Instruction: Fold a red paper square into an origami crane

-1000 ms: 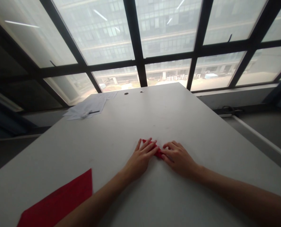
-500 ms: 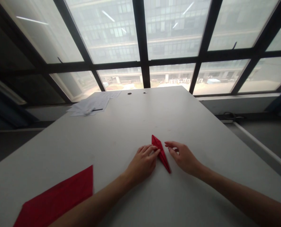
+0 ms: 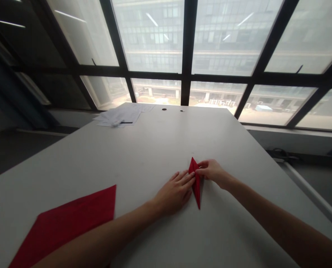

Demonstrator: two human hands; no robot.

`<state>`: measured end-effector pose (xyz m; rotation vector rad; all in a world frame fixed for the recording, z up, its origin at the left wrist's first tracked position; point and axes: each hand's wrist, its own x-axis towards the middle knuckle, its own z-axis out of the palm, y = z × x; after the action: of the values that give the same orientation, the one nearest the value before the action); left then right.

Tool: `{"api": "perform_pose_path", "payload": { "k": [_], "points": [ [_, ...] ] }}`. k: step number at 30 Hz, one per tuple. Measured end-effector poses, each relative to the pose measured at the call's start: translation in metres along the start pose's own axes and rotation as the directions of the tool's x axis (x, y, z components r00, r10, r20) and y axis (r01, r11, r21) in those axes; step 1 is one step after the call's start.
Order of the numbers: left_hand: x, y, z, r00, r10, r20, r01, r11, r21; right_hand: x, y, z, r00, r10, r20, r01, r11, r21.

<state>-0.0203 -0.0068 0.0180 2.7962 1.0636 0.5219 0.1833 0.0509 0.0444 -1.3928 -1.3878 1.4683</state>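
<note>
Left hand [image 3: 177,191]: open, palm down, fingers nearly straight and laid together over the left side of a piece of folded red paper [image 3: 197,191]. Right hand [image 3: 212,172]: thumb and fingertips drawn together, pinching the right edge of the same piece; the remaining fingers are curled and partly hidden behind.

The folded red paper lies between the two hands and is in contact with both. It is narrow and pointed at both ends: the shorter point extends beyond the fingertips, the longer one runs back toward the person, past the left fingers. A crease is visible along its upper part.

Left of the left hand, well apart from it, a larger red sheet [image 3: 79,212] lies flat; the left forearm [image 3: 121,230] covers part of it. All of this rests on a white table [image 3: 155,149].

Far beyond the left hand, at the table's left edge, are loose white papers [image 3: 112,116] with a thin dark object [image 3: 127,122] on them, too small to identify. Straight beyond both hands stands a window with a dark frame [image 3: 186,89].
</note>
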Motion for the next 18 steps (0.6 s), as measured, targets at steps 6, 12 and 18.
{"api": "perform_pose_path", "payload": {
  "k": [6,12,18],
  "points": [
    [0.013,-0.016,-0.005,0.811,-0.510,-0.286,0.249,0.744,-0.620,0.011,-0.004,0.007,0.959,-0.282,-0.037,0.284,0.949,0.135],
    [0.021,-0.031,-0.010,0.776,-0.630,0.043,0.209,0.193,-0.959,0.025,-0.009,0.035,0.901,-0.423,-0.093,0.431,0.855,0.287],
    [0.017,-0.033,-0.012,0.701,-0.710,0.065,0.160,0.068,-0.985,0.033,0.004,0.055,0.935,-0.354,-0.018,0.337,0.873,0.353]
  ]
}}
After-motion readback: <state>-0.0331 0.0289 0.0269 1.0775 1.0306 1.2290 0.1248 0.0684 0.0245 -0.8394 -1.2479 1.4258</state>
